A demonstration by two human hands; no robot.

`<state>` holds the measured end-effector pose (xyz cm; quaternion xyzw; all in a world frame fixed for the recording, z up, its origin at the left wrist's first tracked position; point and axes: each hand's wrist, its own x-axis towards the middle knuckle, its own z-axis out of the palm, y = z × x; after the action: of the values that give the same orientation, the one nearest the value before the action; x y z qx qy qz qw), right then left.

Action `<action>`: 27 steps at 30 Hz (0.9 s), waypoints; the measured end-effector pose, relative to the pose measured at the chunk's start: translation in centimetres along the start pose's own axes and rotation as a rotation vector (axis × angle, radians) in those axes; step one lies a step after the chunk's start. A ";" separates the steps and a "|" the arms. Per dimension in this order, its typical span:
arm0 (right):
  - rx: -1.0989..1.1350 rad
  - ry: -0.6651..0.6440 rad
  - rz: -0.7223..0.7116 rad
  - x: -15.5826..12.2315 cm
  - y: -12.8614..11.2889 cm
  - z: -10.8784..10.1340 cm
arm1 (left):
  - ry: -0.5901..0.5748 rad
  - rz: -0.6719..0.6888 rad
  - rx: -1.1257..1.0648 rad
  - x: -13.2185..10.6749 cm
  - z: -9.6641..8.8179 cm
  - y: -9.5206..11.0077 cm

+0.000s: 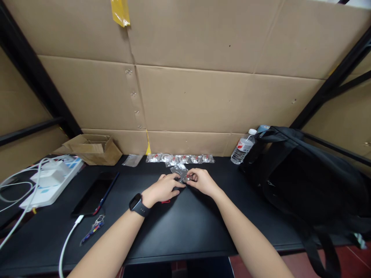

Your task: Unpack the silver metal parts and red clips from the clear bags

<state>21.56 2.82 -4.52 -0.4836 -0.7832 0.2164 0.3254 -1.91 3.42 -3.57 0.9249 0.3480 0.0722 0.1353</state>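
My right hand (204, 183) has its thumb and fingers closed on a small round silvery piece with a bit of red (187, 178). Beside it, my left hand (165, 188) lies low over the table, fingers stretched out and apart, with the fingertips at a clear plastic bag (179, 170). A dark smartwatch (139, 204) is on the left wrist. Something thin and red (165, 201) shows partly from under that hand. Behind both hands, several bagged silvery round pieces with red marks (184, 158) lie in a row along the cardboard wall.
On the black table (179, 235) at left are a flat clear bag (132, 160), an open cardboard box (97, 150), a power strip (55, 185), a phone (95, 193) on a white cable and a keychain (93, 229). A water bottle (243, 147) and black backpack (307, 177) stand right.
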 end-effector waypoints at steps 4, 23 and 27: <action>0.153 -0.035 -0.009 0.0 -0.2 0.5 | 0.001 0.028 -0.016 -0.1 -0.1 0.0; -0.430 0.148 -0.003 1.4 -1.1 2.1 | -0.042 0.051 0.037 -0.7 -0.4 0.1; -0.400 0.172 0.033 1.6 -1.0 2.4 | -0.032 0.103 0.007 -0.6 -0.9 -0.2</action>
<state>18.70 3.69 -5.03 -0.5680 -0.7719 0.0197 0.2851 -2.66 3.38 -2.84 0.9431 0.2980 0.0630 0.1336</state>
